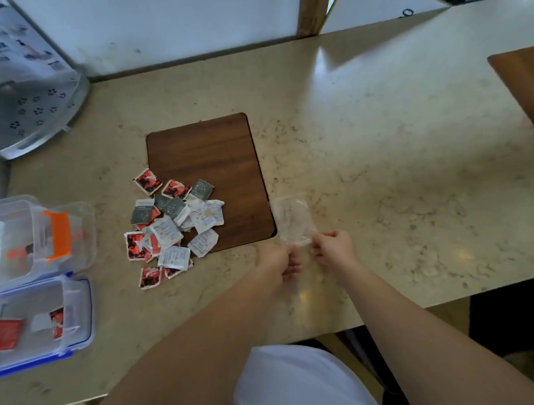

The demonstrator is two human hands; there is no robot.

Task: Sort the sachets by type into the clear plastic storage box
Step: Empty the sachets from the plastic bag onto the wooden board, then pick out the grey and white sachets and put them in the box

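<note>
**Holding an empty clear bag over the marbled worktop**

Standing at a pale, marbled stone worktop (379, 136), a person in a white top pinches a clear plastic bag (294, 221) by its near edge, the left hand (277, 260) at one corner and the right hand (333, 245) at the other, fingers curled onto the film. The bag's long axis runs away from the person, its far end tilted slightly left, beside the right edge of a dark wooden inlay (206, 162) set into the stone. A white panelled wall with a wooden post (312, 10) backs the worktop, and a grey perforated appliance (32, 108) stands at the far left corner.

The sachets (172, 228) lie in a loose heap, red-and-black, grey and white ones mixed, straddling the inlay's near left corner and pointing every way. At the left edge sits the clear plastic storage box (38, 325), blue-rimmed, with a few red and white sachets inside. Just behind it is another clear container with an orange clip (59, 234).
</note>
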